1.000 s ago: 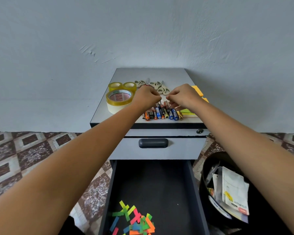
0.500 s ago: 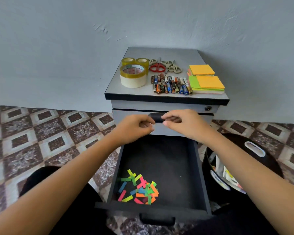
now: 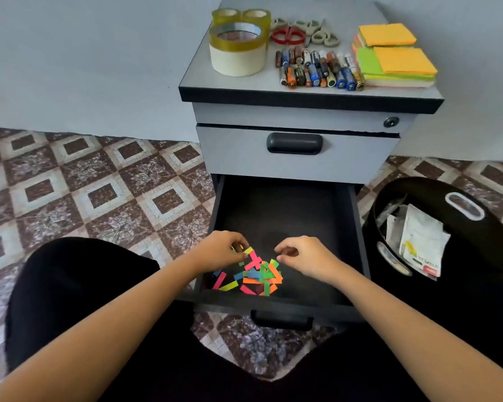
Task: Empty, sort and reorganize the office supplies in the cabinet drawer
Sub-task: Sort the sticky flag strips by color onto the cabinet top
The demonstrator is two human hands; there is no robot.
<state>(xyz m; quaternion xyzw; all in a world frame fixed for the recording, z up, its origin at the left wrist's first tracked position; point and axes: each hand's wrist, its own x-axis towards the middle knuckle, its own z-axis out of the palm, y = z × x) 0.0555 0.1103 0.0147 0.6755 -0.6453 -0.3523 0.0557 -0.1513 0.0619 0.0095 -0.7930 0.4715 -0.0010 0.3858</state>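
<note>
The open black cabinet drawer [image 3: 288, 216] sits pulled out right under both your grips. The only thing in it is a loose pile of neon paper strips [image 3: 259, 274] in pink, orange, green, yellow and blue, heaped near its front wall. Your left grip [image 3: 221, 252] is clamped on a yellow-green strip or two at the pile's left edge, thumb against fingertips. Thin paper lying flat on the drawer floor calls for that pinch rather than a scoop. Your right grip [image 3: 302, 256] hovers just right of the pile, fingers curled together with nothing showing between them. Judging by the layout, this pile is the last lot to clear.

Well beyond your grips, the grey cabinet top [image 3: 262, 82] carries things grouped by kind, probably so each can go back as a block. Rolls of clear tape [image 3: 238, 50] lie beyond your left grip. Scissors [image 3: 302, 31] sit behind a row of batteries [image 3: 317, 69], and stacked sticky-note pads [image 3: 395, 59] lie beyond your right. Out past your right grip, a black bin [image 3: 476, 242] on the floor holds paper packaging [image 3: 418, 239], likely discards.
</note>
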